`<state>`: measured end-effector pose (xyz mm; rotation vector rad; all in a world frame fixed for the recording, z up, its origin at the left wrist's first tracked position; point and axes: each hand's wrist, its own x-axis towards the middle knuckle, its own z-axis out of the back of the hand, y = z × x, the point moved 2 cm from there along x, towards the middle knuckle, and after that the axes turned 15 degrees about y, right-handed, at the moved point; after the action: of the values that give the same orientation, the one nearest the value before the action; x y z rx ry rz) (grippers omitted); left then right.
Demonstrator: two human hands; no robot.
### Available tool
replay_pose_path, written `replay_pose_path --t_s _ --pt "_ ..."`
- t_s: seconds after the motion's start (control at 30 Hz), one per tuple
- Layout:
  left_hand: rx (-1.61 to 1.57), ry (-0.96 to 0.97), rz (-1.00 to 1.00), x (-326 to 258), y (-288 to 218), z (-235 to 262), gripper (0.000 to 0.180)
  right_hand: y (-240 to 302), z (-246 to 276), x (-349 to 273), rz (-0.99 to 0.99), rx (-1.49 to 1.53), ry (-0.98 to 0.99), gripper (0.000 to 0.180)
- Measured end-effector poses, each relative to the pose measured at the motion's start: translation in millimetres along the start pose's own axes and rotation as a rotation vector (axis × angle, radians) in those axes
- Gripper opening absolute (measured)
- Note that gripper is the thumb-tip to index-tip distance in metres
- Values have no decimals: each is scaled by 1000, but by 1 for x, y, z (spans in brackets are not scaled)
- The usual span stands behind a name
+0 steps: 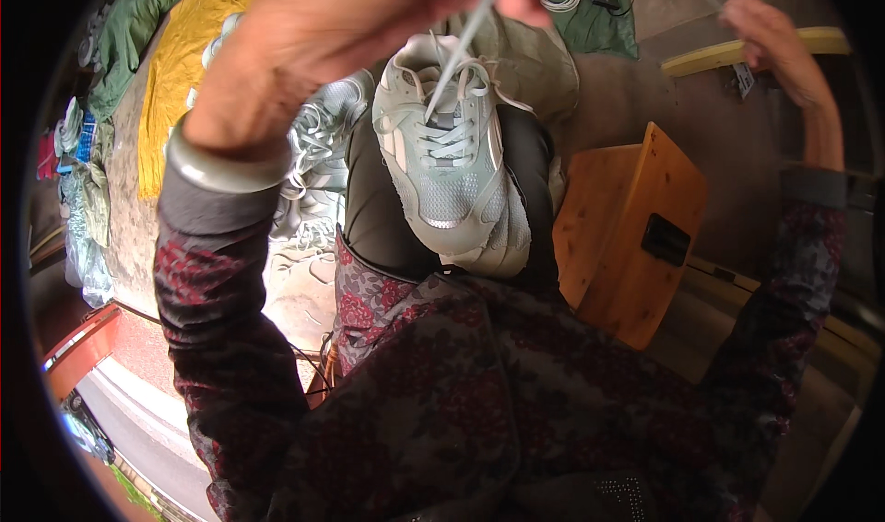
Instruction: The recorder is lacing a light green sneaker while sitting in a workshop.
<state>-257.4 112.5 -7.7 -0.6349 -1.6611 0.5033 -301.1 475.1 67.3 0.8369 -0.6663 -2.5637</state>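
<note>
Left hand: the left hand [341, 34] is raised in the upper middle of the frame, large and close to the camera. Its fingers are closed in a pinch on one end of the shoelace [461, 47], near the top edge.
Right hand: the right hand [774, 38] is in the upper right of the frame, arm stretched out. Its fingers are curled closed; a thin pale strand runs to it from the top edge, but I cannot tell for sure that it is gripped.
Shoelace: a pale flat lace, pulled tight from the left hand down to the eyelets of the shoe.
Shoe: a light grey sneaker [452, 163] lies on the person's lap in the upper centre of the frame, toe toward the lower edge, partly laced.
Bracelet: a pale bangle [226, 167] sits on the left wrist, just above the grey cuff.
Stool: a wooden stool [618, 218] stands right of the shoe, near the knee.
Other shoes: a pile of similar pale sneakers [318, 153] lies left of the lap, on the floor.
Cloth: a yellow cloth [180, 70] lies in the upper left of the frame.
</note>
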Motion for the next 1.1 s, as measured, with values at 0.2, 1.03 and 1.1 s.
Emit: replay_pose_path --t_s 0.2,1.03,1.1 --pt "216 -518 312 -41 -99 -47 31 15 -101 70 175 96 131 32" --pt "472 -939 707 -147 -55 -117 13 124 -225 189 450 -340 578 33" --pt "423 -942 762 -141 -26 -115 12 135 -219 185 284 -371 689 32"
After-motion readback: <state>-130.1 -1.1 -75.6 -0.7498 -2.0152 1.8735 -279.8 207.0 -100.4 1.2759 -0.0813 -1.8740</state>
